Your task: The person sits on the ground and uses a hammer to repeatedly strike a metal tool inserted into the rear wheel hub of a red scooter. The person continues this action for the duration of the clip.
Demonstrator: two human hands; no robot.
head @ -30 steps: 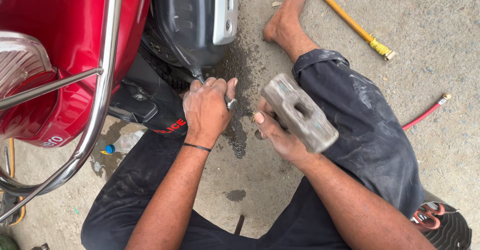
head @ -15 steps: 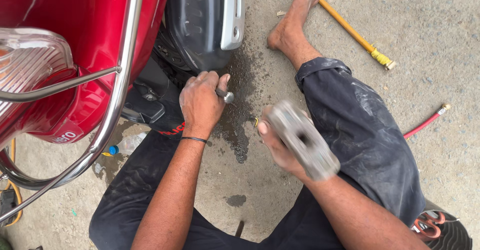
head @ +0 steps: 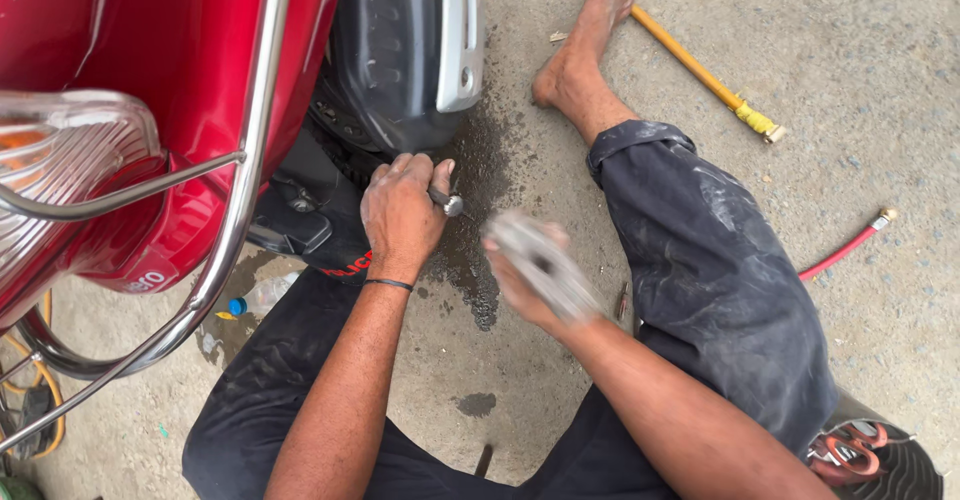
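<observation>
My left hand (head: 402,210) is closed around a short metal tool (head: 450,203) whose round end sticks out to the right; its other end is hidden under the red scooter (head: 170,50). My right hand (head: 525,285) grips a heavy grey hammer (head: 545,265), blurred by motion, just right of the metal tool's end and a little apart from it. Both hands are above an oily wet patch (head: 480,260) on the concrete floor, beside the scooter's black underside (head: 390,70).
A chrome guard rail (head: 235,210) curves along the scooter's side. A yellow hose (head: 690,60) and a red hose (head: 845,250) lie on the floor at the right. My bare foot (head: 585,50) stretches ahead. A small plastic bottle (head: 262,295) lies under the scooter.
The hammer has swung down and left toward the metal tool's end and is now blurred. My left hand has stayed on the tool; the view has shifted slightly.
</observation>
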